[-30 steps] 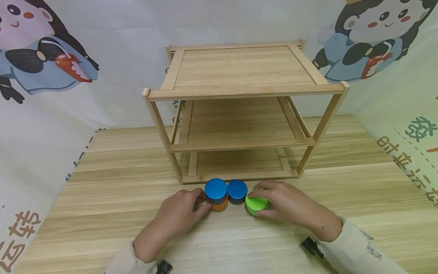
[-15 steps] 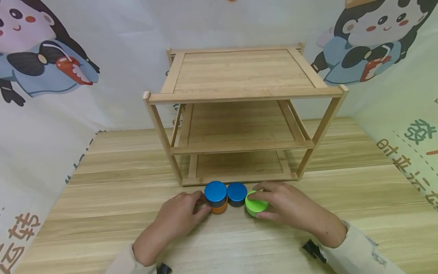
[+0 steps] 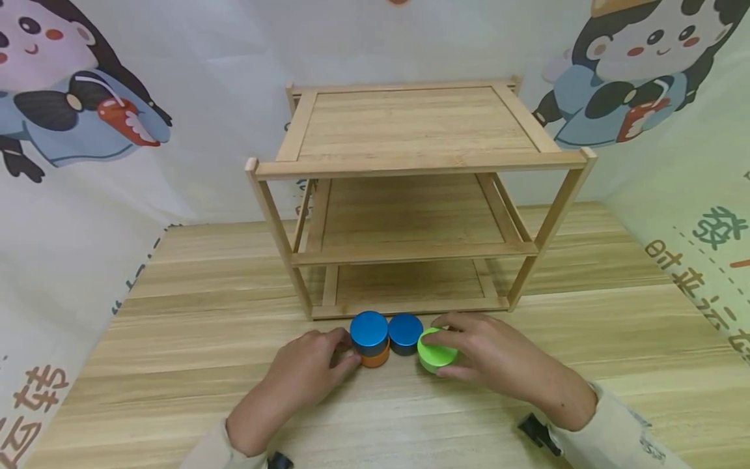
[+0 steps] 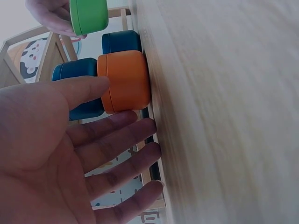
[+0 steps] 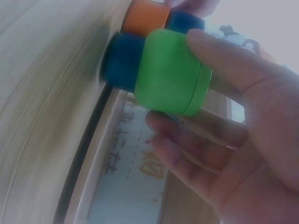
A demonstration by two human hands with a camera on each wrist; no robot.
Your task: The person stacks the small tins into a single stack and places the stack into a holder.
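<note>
My left hand (image 3: 310, 365) pinches an orange jar (image 4: 126, 79) between thumb and forefinger. The jar stands on the table with a blue-lidded jar (image 3: 369, 329) on top of it. Right beside this stack, a second blue jar (image 3: 405, 331) rests on the table. Held by its sides in my right hand (image 3: 495, 352), a green jar (image 5: 170, 72) hangs just off the table surface, near the second blue jar. In the left wrist view a gap shows between the green jar's bottom and the table.
Behind the jars stands a three-tier wooden shelf (image 3: 422, 166), its lower front rail close to them. The wood-grain table (image 3: 193, 326) extends to both sides. A white printed cloth (image 3: 205, 130) hangs around the back and sides.
The green jar and my right hand have shifted slightly left toward the second blue jar. My left hand has stayed on the orange jar. The head view has tilted a little.
</note>
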